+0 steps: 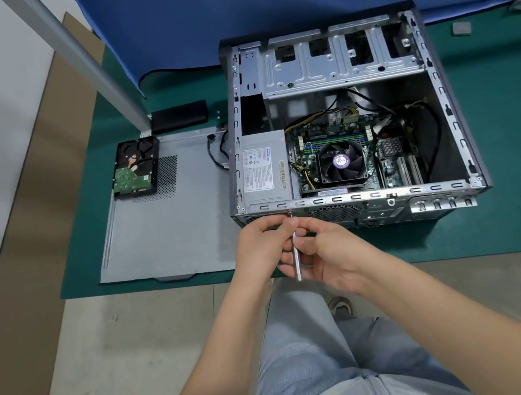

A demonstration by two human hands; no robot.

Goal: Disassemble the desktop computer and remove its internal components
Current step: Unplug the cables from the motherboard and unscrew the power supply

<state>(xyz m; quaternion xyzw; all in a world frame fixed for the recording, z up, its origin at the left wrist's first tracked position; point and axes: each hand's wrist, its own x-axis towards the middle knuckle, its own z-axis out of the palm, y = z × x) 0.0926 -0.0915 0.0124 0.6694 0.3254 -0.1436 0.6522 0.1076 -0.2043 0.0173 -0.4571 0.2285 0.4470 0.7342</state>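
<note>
Case (349,203) lay opened, side panel (168,233) off; both hands' fingers (301,242) pinched screwdriver (295,257) at rear edge.

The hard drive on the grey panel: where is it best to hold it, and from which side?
Grip the hard drive by its two long black edges, coming from above. It lies flat on the side panel, circuit board up, so fingers should stay off that face.

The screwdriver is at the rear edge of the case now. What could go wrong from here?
1. The screwdriver is thin, and its tip sits on a small screw; it may slip and strip the head.
2. Once loose, the screw could drop out of sight behind the case.
3. Cables still run from the power supply to the motherboard; pulling it early could strain them.
</note>
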